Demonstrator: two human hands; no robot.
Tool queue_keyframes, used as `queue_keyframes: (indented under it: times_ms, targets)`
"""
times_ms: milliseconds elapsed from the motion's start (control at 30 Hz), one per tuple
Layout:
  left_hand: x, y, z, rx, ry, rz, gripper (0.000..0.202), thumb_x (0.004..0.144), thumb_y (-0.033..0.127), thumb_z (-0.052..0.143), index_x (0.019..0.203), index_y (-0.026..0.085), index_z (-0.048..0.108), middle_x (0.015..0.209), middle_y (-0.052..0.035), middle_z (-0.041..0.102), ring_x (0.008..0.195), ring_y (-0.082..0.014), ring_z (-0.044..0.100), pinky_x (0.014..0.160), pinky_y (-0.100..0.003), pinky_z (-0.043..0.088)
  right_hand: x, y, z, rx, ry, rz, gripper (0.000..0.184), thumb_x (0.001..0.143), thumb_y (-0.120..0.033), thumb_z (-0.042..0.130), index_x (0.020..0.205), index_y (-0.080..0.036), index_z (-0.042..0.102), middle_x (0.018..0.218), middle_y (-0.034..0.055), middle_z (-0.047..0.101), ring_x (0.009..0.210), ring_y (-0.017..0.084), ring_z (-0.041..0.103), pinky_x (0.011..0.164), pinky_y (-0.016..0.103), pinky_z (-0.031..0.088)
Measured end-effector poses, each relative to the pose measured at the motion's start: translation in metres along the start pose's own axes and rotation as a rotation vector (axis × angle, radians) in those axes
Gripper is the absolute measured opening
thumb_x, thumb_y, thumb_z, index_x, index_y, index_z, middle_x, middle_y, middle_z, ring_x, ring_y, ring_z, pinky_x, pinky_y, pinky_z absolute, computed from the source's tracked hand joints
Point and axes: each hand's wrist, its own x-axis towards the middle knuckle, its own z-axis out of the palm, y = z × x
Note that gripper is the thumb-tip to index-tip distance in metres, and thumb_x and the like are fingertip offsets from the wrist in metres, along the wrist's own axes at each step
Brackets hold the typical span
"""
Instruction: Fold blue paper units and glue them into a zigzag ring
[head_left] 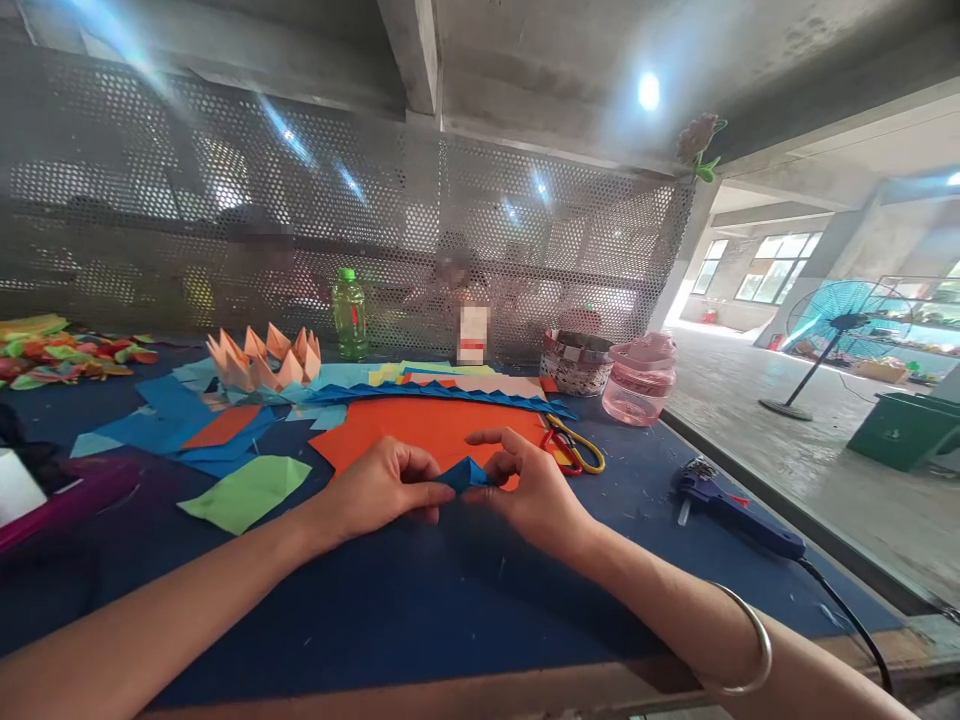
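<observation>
Between my two hands is a small folded piece of blue paper (pixel 463 474), its peak pointing up. My left hand (pixel 382 483) pinches its left corner between thumb and fingers. On the other side, my right hand (pixel 529 485) grips the right corner, with the index finger raised and curved. Just beyond the hands lie orange paper sheets (pixel 420 430). Across their far edge runs a long strip of folded blue paper points (pixel 442 394). Red- and yellow-handled scissors (pixel 581 450) lie right of the sheets, and a light green paper piece (pixel 247 492) is left of my left hand.
An orange folded-paper crown (pixel 266 362) stands on blue sheets at back left. A green bottle (pixel 350 315), a round container (pixel 576 362) and a pink jug (pixel 641 380) line the back. A glue gun (pixel 739 512) with a cord lies right. Behind rises a perforated metal screen (pixel 390 220).
</observation>
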Motion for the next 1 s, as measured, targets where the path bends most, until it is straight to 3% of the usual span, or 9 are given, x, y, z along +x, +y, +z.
queue_keyframes:
  times_ms: [167, 433, 633, 800, 1000]
  targets:
    - [0.003, -0.004, -0.006, 0.044, 0.059, 0.021, 0.029, 0.07, 0.043, 0.067, 0.06, 0.016, 0.066, 0.057, -0.0024, 0.068, 0.054, -0.0134, 0.059, 0.055, -0.023, 0.044, 0.003, 0.008, -0.001, -0.012, 0.008, 0.014, 0.051, 0.07, -0.021, 0.07, 0.118, -0.022, 0.053, 0.073, -0.002, 0.069, 0.069, 0.015, 0.061, 0.071, 0.028, 0.044]
    - [0.002, 0.004, -0.007, 0.011, 0.066, -0.008, 0.019, 0.067, 0.035, 0.068, 0.059, 0.018, 0.069, 0.059, -0.0017, 0.07, 0.056, -0.0145, 0.061, 0.054, -0.023, 0.044, 0.003, 0.005, -0.005, -0.084, 0.057, -0.012, 0.052, 0.069, -0.021, 0.071, 0.118, -0.025, 0.055, 0.064, -0.0045, 0.067, 0.064, 0.015, 0.063, 0.068, 0.028, 0.046]
    - [0.004, -0.003, -0.012, -0.022, 0.107, -0.03, 0.02, 0.068, 0.036, 0.07, 0.06, 0.017, 0.07, 0.059, -0.0022, 0.07, 0.055, -0.0133, 0.06, 0.052, -0.023, 0.043, 0.005, 0.013, -0.005, -0.098, 0.065, -0.023, 0.069, 0.066, -0.026, 0.075, 0.129, -0.026, 0.046, 0.091, 0.0021, 0.072, 0.08, 0.018, 0.064, 0.079, 0.034, 0.048]
    - [0.005, -0.005, -0.016, -0.025, 0.102, -0.027, 0.022, 0.068, 0.038, 0.071, 0.061, 0.017, 0.07, 0.06, -0.0026, 0.07, 0.055, -0.0127, 0.059, 0.053, -0.022, 0.043, 0.006, 0.019, -0.004, -0.057, 0.045, -0.041, 0.057, 0.073, -0.022, 0.069, 0.126, -0.026, 0.047, 0.081, -0.0008, 0.07, 0.077, 0.015, 0.064, 0.079, 0.033, 0.048]
    - [0.005, -0.003, -0.014, -0.015, 0.1, -0.046, 0.022, 0.066, 0.038, 0.071, 0.06, 0.017, 0.07, 0.058, -0.0025, 0.07, 0.056, -0.0145, 0.061, 0.053, -0.024, 0.044, 0.004, 0.012, -0.004, -0.084, 0.062, -0.052, 0.064, 0.07, -0.032, 0.073, 0.126, -0.022, 0.045, 0.091, 0.0035, 0.07, 0.079, 0.016, 0.062, 0.077, 0.032, 0.048]
